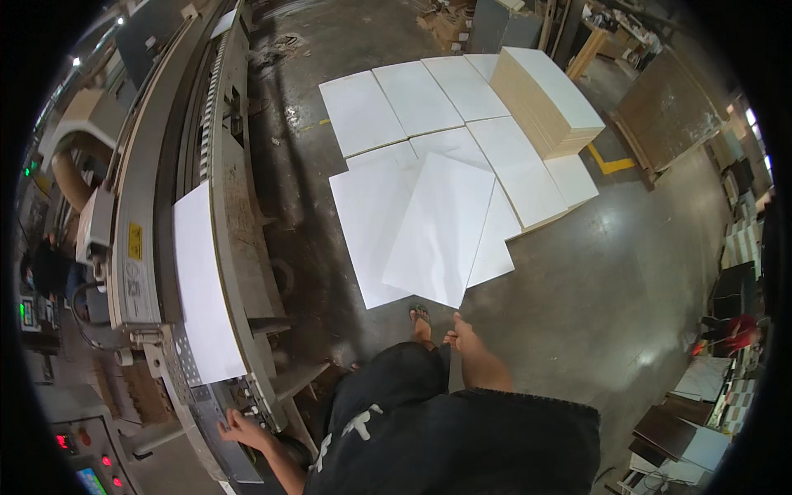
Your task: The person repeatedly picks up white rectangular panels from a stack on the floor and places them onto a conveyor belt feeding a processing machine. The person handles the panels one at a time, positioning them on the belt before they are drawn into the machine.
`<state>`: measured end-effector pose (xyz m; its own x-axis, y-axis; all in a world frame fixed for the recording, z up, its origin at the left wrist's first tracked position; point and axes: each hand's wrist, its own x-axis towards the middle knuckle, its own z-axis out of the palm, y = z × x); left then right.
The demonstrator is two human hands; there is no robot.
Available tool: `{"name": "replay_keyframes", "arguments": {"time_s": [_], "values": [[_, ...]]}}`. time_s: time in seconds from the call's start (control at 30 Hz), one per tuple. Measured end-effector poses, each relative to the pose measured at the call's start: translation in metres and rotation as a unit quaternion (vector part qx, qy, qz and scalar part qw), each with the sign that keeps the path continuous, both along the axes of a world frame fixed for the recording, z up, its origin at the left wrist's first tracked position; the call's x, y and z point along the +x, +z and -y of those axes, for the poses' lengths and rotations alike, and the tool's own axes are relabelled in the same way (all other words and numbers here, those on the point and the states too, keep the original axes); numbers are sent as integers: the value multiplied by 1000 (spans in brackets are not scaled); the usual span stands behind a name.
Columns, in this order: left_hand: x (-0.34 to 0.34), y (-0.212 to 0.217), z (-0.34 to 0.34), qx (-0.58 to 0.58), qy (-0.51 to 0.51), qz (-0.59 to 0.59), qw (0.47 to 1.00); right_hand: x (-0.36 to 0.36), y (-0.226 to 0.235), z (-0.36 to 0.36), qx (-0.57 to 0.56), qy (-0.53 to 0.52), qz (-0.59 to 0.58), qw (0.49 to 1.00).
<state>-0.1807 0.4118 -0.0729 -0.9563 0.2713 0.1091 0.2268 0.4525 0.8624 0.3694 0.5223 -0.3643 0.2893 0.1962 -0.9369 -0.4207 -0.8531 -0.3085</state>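
Left hand [239,429] rests flat, grip empty, on the machine edge [247,450] at lower left below the white board [202,285] lying on it, while right hand [464,334] hangs open at centre, empty, near floor sheets [437,227].

the white panels [437,227] on the floor look smooth and matt on their faces, and the stack [546,99] beside them shows raw, pale wood-board edges under a white top. the concrete floor [610,272] is worn, dark and patchily glossy. the machine [148,214] is painted metal, scuffed and dull, with a perforated metal plate near the left hand [239,429]. the trousers [388,396] are soft black cloth.
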Motion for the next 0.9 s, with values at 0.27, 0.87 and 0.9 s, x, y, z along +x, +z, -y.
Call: {"name": "replay_keyframes", "arguments": {"time_s": [0.27,0.87,0.9], "values": [[196,32,-46,-125,-311,177,925,38,-72,-98,-127,44,151,979],[248,19,-72,-174,-282,375,866,23,-77,-52,7,-28,-28,999],[249,4,-76,-159,-280,413,852,33,-60,-46,17,-37,-79,996]]}}
